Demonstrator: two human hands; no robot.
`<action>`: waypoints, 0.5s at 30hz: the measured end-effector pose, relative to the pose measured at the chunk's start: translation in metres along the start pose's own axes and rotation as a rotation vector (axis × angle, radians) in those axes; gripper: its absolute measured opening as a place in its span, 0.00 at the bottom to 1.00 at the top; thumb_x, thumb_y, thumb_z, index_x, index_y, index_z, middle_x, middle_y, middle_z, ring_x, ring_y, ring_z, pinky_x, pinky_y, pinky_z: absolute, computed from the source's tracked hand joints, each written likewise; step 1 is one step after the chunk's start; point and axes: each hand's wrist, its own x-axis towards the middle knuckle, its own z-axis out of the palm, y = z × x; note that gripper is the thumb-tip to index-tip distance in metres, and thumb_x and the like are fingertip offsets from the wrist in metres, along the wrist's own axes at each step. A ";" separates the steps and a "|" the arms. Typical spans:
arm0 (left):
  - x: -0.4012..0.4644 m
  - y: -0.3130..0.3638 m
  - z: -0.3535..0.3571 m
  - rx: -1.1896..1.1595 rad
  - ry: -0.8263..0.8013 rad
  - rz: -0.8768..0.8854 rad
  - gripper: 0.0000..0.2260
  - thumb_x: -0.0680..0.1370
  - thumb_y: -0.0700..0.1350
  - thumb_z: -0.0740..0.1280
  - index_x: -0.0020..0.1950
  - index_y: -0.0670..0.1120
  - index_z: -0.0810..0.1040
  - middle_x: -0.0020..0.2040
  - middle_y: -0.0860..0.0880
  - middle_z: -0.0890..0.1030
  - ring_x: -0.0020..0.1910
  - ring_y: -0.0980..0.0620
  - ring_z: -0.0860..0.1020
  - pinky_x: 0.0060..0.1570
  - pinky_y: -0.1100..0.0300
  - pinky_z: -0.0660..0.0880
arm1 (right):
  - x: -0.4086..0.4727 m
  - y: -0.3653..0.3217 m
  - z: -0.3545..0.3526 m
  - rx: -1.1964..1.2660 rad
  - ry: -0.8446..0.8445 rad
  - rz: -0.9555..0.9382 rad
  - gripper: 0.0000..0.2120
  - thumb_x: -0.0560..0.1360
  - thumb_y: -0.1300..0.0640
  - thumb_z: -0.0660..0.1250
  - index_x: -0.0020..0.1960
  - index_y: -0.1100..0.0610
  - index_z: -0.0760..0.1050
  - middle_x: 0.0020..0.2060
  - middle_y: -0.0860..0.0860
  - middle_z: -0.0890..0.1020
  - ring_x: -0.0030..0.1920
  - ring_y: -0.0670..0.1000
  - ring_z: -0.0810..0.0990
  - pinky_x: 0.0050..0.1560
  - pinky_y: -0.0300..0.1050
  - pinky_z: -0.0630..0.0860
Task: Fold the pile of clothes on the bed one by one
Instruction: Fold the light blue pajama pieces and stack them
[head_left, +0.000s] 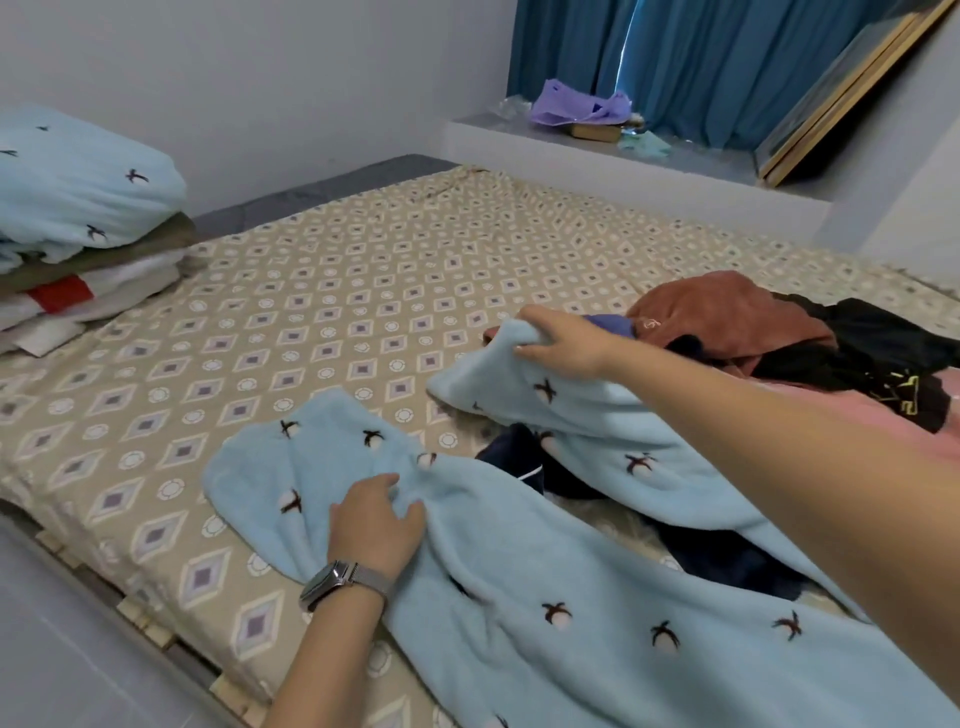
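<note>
While your left hand (375, 525) bunches one leg of the blue pajama pants (519, 587) and your right hand (561, 338) pinches the other leg's end, watch the dark clothes (550, 467) under them. Lifting could drag those along.

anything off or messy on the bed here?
Mostly normal mid-fold. The bedsheet is pulled short at the near-left edge, baring wooden slats. Unfolded clothes lie heaped at right, a dark garment under the blue pajama pants.

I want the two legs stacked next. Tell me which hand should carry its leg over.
Right. The right hand already holds its leg of the light blue pants lifted; the left hand pins the other leg flat.
</note>
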 end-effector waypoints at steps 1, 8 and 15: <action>-0.002 0.008 -0.002 -0.223 0.040 -0.022 0.17 0.77 0.51 0.68 0.63 0.45 0.78 0.63 0.45 0.79 0.65 0.46 0.74 0.67 0.53 0.67 | -0.002 -0.002 0.011 0.099 0.011 -0.031 0.12 0.80 0.54 0.63 0.61 0.59 0.70 0.55 0.53 0.76 0.56 0.54 0.75 0.55 0.46 0.69; -0.005 0.056 -0.011 -1.461 -0.501 -0.291 0.25 0.74 0.59 0.66 0.64 0.46 0.70 0.62 0.41 0.78 0.59 0.46 0.79 0.56 0.51 0.78 | -0.036 -0.025 0.031 0.512 -0.187 -0.075 0.04 0.79 0.58 0.67 0.51 0.50 0.72 0.44 0.43 0.77 0.43 0.39 0.76 0.47 0.35 0.72; -0.009 0.082 0.003 -1.232 -0.415 -0.262 0.15 0.76 0.51 0.70 0.56 0.42 0.80 0.44 0.45 0.86 0.40 0.50 0.85 0.37 0.55 0.81 | -0.072 -0.026 0.069 0.011 -0.198 -0.201 0.25 0.75 0.58 0.69 0.71 0.53 0.69 0.65 0.50 0.77 0.63 0.50 0.74 0.60 0.38 0.68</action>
